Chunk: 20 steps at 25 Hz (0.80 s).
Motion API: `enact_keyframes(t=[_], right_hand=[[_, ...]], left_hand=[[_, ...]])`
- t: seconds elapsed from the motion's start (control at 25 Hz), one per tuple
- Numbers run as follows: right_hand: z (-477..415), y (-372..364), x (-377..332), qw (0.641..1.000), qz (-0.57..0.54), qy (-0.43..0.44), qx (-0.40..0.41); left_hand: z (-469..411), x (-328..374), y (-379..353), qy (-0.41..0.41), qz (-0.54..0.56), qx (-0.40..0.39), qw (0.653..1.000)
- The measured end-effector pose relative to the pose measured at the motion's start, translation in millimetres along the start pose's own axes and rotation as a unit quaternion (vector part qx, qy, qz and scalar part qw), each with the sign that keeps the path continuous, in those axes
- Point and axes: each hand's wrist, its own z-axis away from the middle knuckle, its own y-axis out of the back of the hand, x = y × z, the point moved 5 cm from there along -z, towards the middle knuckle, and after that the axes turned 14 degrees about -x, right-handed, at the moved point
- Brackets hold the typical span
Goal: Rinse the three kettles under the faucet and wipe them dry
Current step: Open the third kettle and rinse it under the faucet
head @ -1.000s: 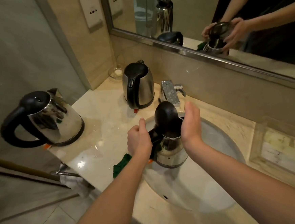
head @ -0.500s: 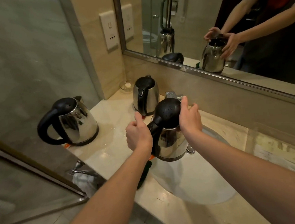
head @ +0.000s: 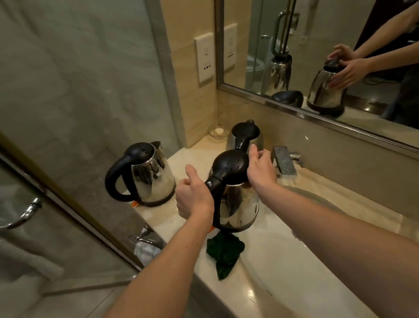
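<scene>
From the head camera, the left hand [head: 194, 200] is wrapped tight round the black handle of the held kettle [head: 237, 206]. It hangs upright, lid down, over the near-left rim of the sink [head: 321, 225] and just above the green cloth [head: 224, 251]. The right hand [head: 260, 170] steadies the far side by the lid; the mirror [head: 319, 37] shows its fingers laid fairly flat against the steel, not clasping. The faucet [head: 285, 164] stands just beyond, and no water can be made out running. This looks like the hand-over from rinsing to wiping. Keep the weight in the handle grip, since wet steel slips under a flat palm. Set it down on the bare surface [head: 242, 296], clear of the left kettle [head: 152, 178] and the back kettle [head: 246, 133], then free the right hand for the cloth.
</scene>
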Motion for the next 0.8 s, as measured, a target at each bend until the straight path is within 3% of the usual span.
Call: enact_keyframes(t=[0.24, 0.48, 0.8], right_hand=[[-32, -39, -25, 0.997, -0.040, 0.015, -0.063], [-66, -68, -45, 0.977, -0.163, -0.049, -0.128], [-107, -91, -68, 0.963, -0.213, -0.072, -0.149]], left_hand=[[-37, 11, 18, 0.003, 0.027, 0.035, 0.999], [-66, 21, 18, 0.007, 0.026, 0.051, 0.998], [-103, 35, 10, 0.024, 0.008, 0.030, 0.999]])
